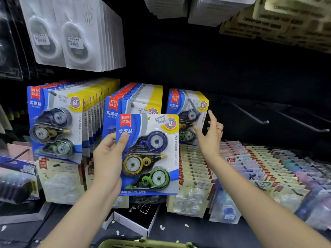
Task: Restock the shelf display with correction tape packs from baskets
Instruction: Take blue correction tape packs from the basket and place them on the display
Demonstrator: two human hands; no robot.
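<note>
My left hand [107, 158] grips a blue-and-yellow correction tape pack [152, 158] by its left edge, thumb on the front, holding it upright before the shelf. The pack shows three tape dispensers: purple, yellow, green. Behind it hang three rows of the same packs: a full left row [55, 122], a middle row [136, 99] and a short right row [188, 111]. My right hand [211, 133] is raised with fingers spread beside the right row, touching or nearly touching its front pack. A green basket rim [143, 243] shows at the bottom edge.
Bare metal hooks [250, 115] stick out at the right of the shelf. Below lie rows of beige and pastel packs [250, 167]. White packs [71, 36] hang above left. A black-and-white box [136, 217] lies on the floor shelf.
</note>
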